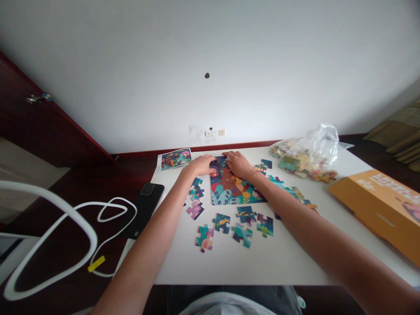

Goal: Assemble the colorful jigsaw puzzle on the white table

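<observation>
A partly joined jigsaw puzzle [226, 186] with a dark, leafy picture lies on the white table [262, 264]. My left hand [202, 165] rests at its upper left corner, thumb and fingers apart. Across the top edge lies my right hand [239, 165], its fingers spread on the puzzle. No piece shows in either hand, though the undersides are hidden. Loose jigsaw pieces lie nearby, among them a pink and teal piece [205, 238], a purple piece [195, 210] and a teal piece [242, 235]. My right forearm covers part of the pieces on the right.
A picture sheet [173, 159] lies at the back left. Clear bags of pieces [305, 159] sit at the back right, behind an orange box [380, 205]. A black phone [144, 210] lies at the left edge, near a looped white cable [88, 227].
</observation>
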A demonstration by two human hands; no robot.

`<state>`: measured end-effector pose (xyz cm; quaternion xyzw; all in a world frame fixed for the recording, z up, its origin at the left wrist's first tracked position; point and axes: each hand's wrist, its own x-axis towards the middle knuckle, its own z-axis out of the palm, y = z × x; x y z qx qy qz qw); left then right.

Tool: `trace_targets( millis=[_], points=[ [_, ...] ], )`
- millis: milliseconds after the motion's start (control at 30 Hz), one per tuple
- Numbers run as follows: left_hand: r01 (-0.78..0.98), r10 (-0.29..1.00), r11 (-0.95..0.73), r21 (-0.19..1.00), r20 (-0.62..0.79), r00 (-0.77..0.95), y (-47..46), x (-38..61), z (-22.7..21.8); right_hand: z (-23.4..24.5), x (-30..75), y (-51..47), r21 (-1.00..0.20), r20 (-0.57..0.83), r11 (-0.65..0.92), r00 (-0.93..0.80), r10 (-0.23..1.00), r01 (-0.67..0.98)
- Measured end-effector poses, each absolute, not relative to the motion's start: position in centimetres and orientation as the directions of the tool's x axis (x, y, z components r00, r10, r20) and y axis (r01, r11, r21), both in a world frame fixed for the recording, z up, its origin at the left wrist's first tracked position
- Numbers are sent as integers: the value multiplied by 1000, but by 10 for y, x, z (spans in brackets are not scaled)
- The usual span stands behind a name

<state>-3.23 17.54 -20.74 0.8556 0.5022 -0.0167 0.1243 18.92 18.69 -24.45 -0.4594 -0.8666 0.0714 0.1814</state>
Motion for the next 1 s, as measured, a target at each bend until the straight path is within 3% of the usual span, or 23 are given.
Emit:
trace_targets(
  millis=[100, 233, 433, 667, 800, 1000],
  points=[
    [861, 854, -469, 195, -150, 499, 174, -31, -205, -234, 195, 189, -289, 219, 606, -565, 796, 741],
    [856, 851, -473, 209, -146, 505, 174, -32, -204, -204, 222, 200, -329, 48, 626, -650, 759, 707],
    [870, 855, -463, 166, -174, 488, 169, -26, -201, -161, 257, 202, -204, -153, 458, -490, 858, 865],
    [861, 819, -479, 171, -265, 509, 156, -4, -191, -155, 211, 161, -118, -429, 540, -533, 729, 834],
    [848, 810, -492, 196, -253, 529, 156, -4, -189, -159, 189, 143, -51, -441, 564, -526, 727, 824],
    [859, 824, -484, 169, -243, 512, 156, -10, -184, -160, 178, 131, -54, -385, 577, -550, 741, 815]
  ],
)
